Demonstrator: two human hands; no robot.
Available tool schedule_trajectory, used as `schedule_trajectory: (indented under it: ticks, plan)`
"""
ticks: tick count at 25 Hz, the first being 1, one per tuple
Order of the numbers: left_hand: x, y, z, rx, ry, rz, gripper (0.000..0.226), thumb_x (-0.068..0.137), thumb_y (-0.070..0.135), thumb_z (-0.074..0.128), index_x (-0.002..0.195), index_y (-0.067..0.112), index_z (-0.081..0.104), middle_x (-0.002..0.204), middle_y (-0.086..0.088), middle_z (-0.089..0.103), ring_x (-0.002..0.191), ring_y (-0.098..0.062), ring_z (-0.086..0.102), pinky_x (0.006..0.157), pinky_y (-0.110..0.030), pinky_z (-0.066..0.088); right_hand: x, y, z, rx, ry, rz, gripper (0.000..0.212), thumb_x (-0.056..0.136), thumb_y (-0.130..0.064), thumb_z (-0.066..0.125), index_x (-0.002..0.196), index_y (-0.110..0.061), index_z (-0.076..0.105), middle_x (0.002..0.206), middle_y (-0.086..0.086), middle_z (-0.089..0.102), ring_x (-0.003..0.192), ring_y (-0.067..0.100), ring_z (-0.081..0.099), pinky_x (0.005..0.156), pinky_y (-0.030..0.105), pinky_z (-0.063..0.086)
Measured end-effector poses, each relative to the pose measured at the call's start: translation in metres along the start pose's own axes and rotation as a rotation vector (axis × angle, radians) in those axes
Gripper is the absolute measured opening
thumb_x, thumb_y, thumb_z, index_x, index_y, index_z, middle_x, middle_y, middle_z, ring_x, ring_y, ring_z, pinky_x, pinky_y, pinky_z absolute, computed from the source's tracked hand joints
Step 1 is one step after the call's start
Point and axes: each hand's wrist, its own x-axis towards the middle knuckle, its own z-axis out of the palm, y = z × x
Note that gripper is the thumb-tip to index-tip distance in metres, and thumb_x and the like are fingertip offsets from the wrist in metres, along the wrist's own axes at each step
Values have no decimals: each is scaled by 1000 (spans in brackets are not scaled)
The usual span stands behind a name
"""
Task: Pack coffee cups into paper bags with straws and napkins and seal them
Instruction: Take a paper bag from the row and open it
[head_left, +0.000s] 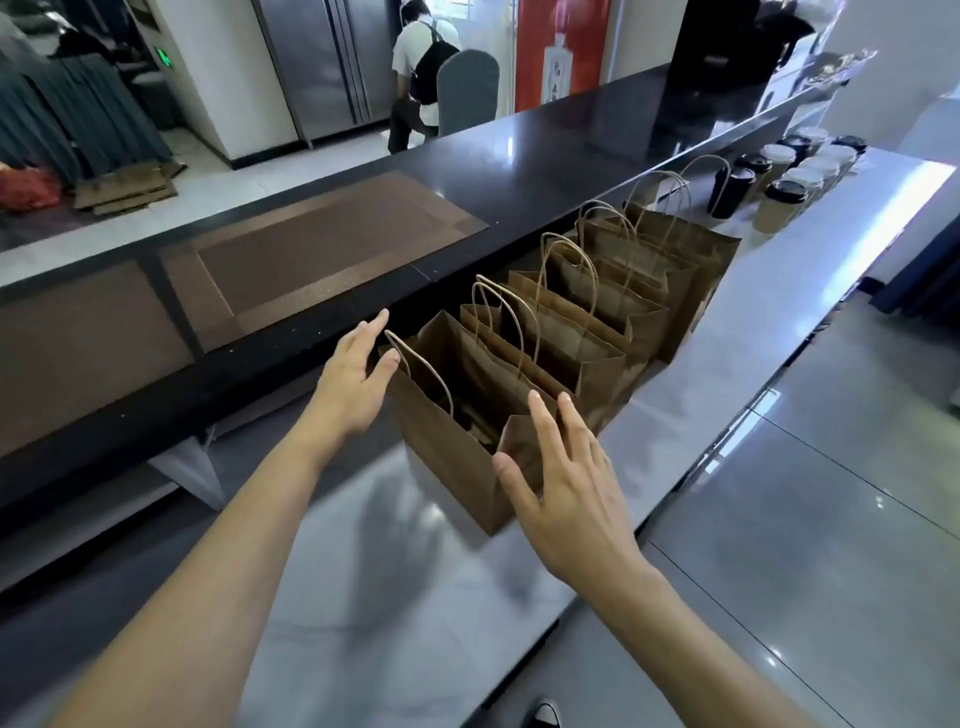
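Several brown paper bags with twisted handles stand in a row on the steel work counter (395, 561). The nearest bag (452, 447) is open at the top, its inside dark. My left hand (353, 374) reaches to its far left rim, fingers straight, the thumb touching the rim by the handle. My right hand (566, 483) lies with straight fingers against the bag's near right edge. Further along, the other bags (597, 322) stand open. Coffee cups (784, 192) with black or white lids cluster at the counter's far end. No straws or napkins show.
A raised dark serving ledge (545, 145) with brown woven mats (332, 249) runs along the left of the bags. A black machine (722, 41) stands at its far end. A person with a backpack (421, 78) stands beyond the ledge. Tiled floor lies to the right.
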Motion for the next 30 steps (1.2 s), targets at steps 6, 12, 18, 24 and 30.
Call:
schedule_trajectory:
  ticks: [6, 12, 18, 24, 30]
  plan:
    - [7, -6, 10, -228, -84, -157, 58, 100, 19, 62, 150, 44, 44, 146, -5, 54, 142, -27, 43, 111, -35, 33, -3, 1, 13, 118, -76, 99, 72, 98, -75, 27, 158, -55, -8, 173, 6, 6, 155, 28, 23, 124, 42, 20]
    - [-5, -7, 6, -225, 18, -127, 23, 105, 26, 56, 125, 32, 65, 121, -3, 66, 120, -22, 58, 101, -37, 47, -5, 1, 22, 547, -5, 240, 72, 95, -79, 34, 149, -69, -12, 140, -30, 29, 110, -20, 45, 88, 13, 38]
    - [-31, -17, -3, -243, 31, -150, 39, 98, 7, 61, 128, 32, 63, 116, 2, 66, 111, -15, 61, 84, -23, 49, -5, -5, 32, 724, 77, 258, 76, 94, -77, 42, 152, -66, -8, 150, -30, 21, 141, -1, 24, 114, 32, 27]
    - [-61, -23, -12, -436, -202, -225, 76, 77, 16, 60, 150, 30, 45, 144, -5, 54, 125, -21, 56, 98, -33, 53, -11, -12, 39, 795, 79, 283, 84, 90, -72, 50, 150, -68, -9, 171, -14, 13, 152, 9, 26, 115, 31, 26]
    - [-93, -26, -11, -504, -289, -202, 82, 75, 17, 62, 151, 37, 41, 140, -1, 57, 122, -25, 61, 92, -33, 56, -28, -12, 52, 941, 48, 291, 77, 98, -65, 49, 160, -55, 4, 155, -30, 31, 133, -26, 31, 120, 19, 24]
